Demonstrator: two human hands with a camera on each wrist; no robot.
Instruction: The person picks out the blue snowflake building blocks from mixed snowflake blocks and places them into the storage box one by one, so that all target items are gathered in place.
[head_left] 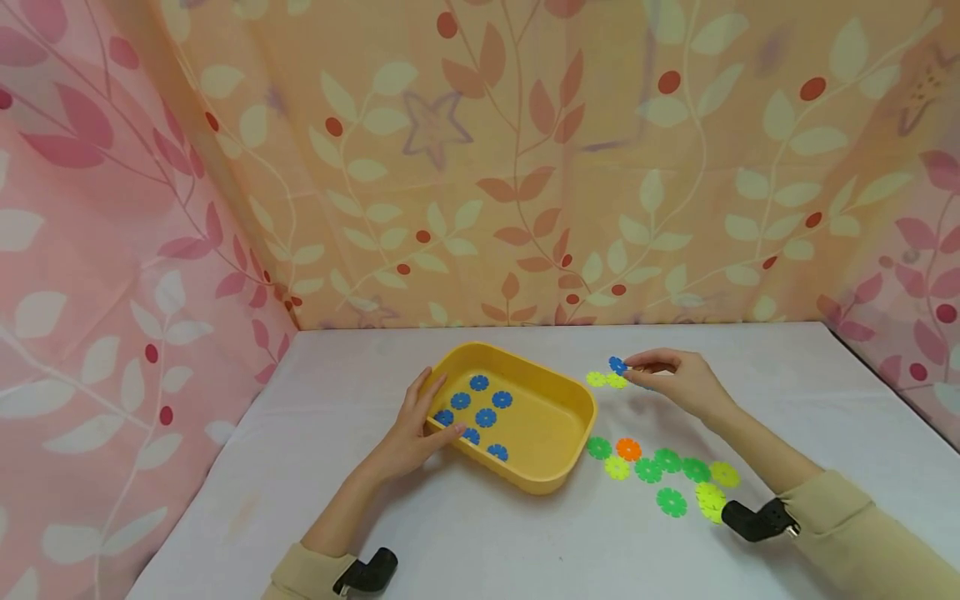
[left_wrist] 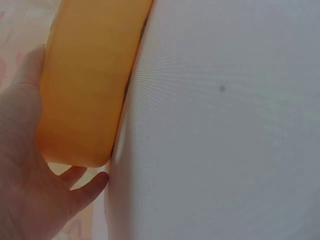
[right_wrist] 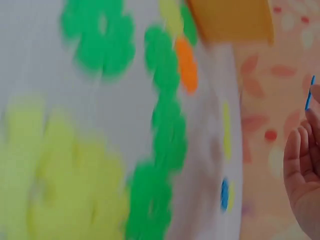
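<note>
My left hand [head_left: 408, 433] grips the left end of a yellow plastic tray [head_left: 540, 433], thumb over the near rim and fingers along the outer wall. Inside the tray, toward its left side, lie several blue notched snowflake discs [head_left: 486, 417]. Off the tray's right far corner, my right hand [head_left: 686, 383] pinches a single blue snowflake disc [head_left: 617, 365] between thumb and fingertips. In the right wrist view that pinched disc [right_wrist: 309, 94] shows edge-on, up off the table. Another blue disc [right_wrist: 224, 194] lies on the table, mostly hidden by the hand in the head view.
Two yellow discs [head_left: 596, 379] lie near the right hand. To the right of the tray are scattered green discs [head_left: 671, 502], an orange disc [head_left: 628, 450] and more yellow discs [head_left: 724, 475]. Patterned curtains [head_left: 517, 167] enclose the white table [head_left: 450, 542] at the back and sides.
</note>
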